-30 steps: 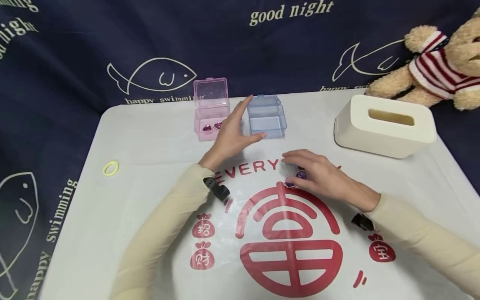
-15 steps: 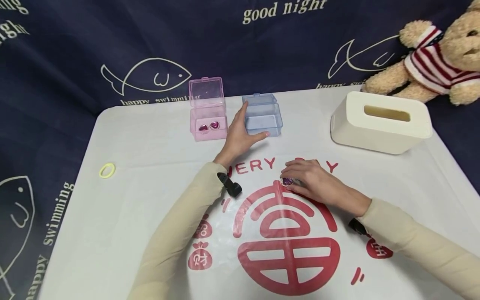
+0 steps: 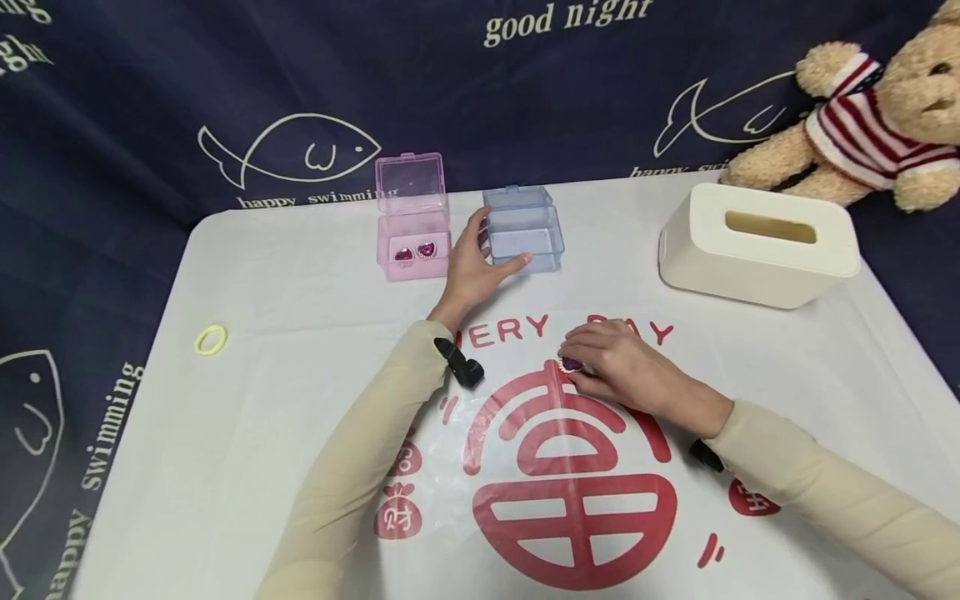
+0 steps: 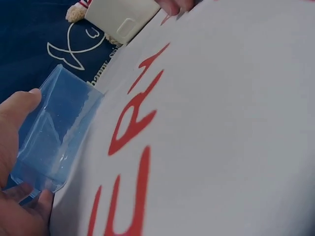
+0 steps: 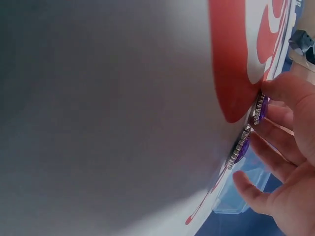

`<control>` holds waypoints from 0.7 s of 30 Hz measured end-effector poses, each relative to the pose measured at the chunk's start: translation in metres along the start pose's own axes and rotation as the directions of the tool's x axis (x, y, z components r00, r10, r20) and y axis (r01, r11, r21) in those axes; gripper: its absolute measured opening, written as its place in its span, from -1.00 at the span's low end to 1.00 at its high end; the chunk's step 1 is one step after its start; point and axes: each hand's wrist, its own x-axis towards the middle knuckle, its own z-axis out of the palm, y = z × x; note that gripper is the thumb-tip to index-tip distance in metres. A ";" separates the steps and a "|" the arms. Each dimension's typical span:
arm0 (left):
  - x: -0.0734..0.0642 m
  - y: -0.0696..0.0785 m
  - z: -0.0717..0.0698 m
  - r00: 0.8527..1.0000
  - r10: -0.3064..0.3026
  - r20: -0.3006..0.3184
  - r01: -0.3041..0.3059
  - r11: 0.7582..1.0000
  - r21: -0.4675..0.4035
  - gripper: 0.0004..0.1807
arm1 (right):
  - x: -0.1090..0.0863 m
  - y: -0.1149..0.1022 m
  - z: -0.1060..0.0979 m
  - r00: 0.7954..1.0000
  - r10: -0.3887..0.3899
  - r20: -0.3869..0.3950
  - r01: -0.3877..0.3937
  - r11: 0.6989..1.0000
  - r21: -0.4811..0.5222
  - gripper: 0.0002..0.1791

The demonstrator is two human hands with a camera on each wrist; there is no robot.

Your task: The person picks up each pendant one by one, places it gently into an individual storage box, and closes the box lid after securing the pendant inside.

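Note:
My left hand [image 3: 472, 271] holds the open blue plastic box [image 3: 542, 261] by its near left corner. The thumb lies along its front and the fingers bend round the left side; the left wrist view shows this box [image 4: 61, 125] up close. My right hand [image 3: 630, 367] is down at the table, thumb and fingers about a purple gem with a beaded silver rim [image 3: 571, 364]. In the right wrist view, the thumb and fingers pinch one purple gem [image 5: 262, 109], and a second gem [image 5: 240, 149] lies beside it near the fingers.
Left of the blue box stands an open pink box [image 3: 412, 223] with two magenta gems [image 3: 427, 249] inside. A yellow ring [image 3: 211, 340] lies at the left. A cream tissue box [image 3: 757, 258] and a teddy bear [image 3: 847, 137] are at the back right.
My left fingers have closed from a wide spread onto the blue box's side. My right hand has lowered and drawn its fingers in round a purple gem.

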 end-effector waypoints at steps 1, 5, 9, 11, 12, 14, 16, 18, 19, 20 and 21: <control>0.001 0.000 0.000 1.000 -0.001 -0.002 0.001 1.000 0.001 0.03 | 0.001 0.000 0.000 1.000 -0.010 -0.010 0.010 1.000 -0.008 -0.68; 0.002 0.000 0.001 1.000 -0.002 0.006 0.002 1.000 -0.005 0.03 | 0.005 0.001 -0.006 0.998 -0.036 -0.056 0.036 0.999 -0.005 -0.70; 0.001 0.001 0.002 1.000 0.000 -0.007 0.000 1.000 -0.003 0.02 | 0.013 0.001 -0.020 0.995 -0.015 -0.103 0.018 0.999 0.030 -0.68; 0.000 0.001 0.002 1.000 -0.004 -0.015 0.004 1.000 0.007 0.02 | 0.017 0.001 -0.027 0.992 0.002 -0.124 0.003 0.999 0.037 -0.69; 0.000 0.002 0.002 1.000 -0.006 -0.018 0.006 1.000 0.012 0.02 | 0.020 0.002 -0.031 0.990 0.006 -0.138 -0.001 0.999 0.041 -0.67; -0.001 0.002 0.002 1.000 -0.007 -0.022 0.008 1.000 0.025 0.02 | 0.026 0.003 -0.039 0.986 0.007 -0.168 0.000 0.999 0.042 -0.54; -0.001 0.002 0.002 1.000 -0.003 -0.027 0.003 0.999 0.032 0.02 | 0.033 0.006 -0.046 0.978 -0.010 -0.206 0.016 0.999 0.030 -0.39; -0.002 0.001 0.002 0.999 0.004 -0.035 -0.003 0.999 0.038 0.01 | 0.041 0.009 -0.053 0.970 -0.021 -0.241 0.027 0.999 0.023 -0.40; -0.002 0.001 0.002 0.999 0.009 -0.039 -0.008 0.999 0.042 0.01 | 0.045 0.010 -0.057 0.968 -0.022 -0.252 0.028 0.999 0.020 -0.47; -0.002 0.001 0.003 0.999 0.013 -0.042 -0.011 0.999 0.045 0.01 | 0.049 0.012 -0.060 0.965 -0.018 -0.260 0.024 1.000 0.018 -0.54; -0.002 0.000 0.003 0.999 0.016 -0.045 -0.014 0.999 0.049 0.01 | 0.054 0.014 -0.064 0.964 -0.012 -0.265 0.017 1.000 0.016 -0.61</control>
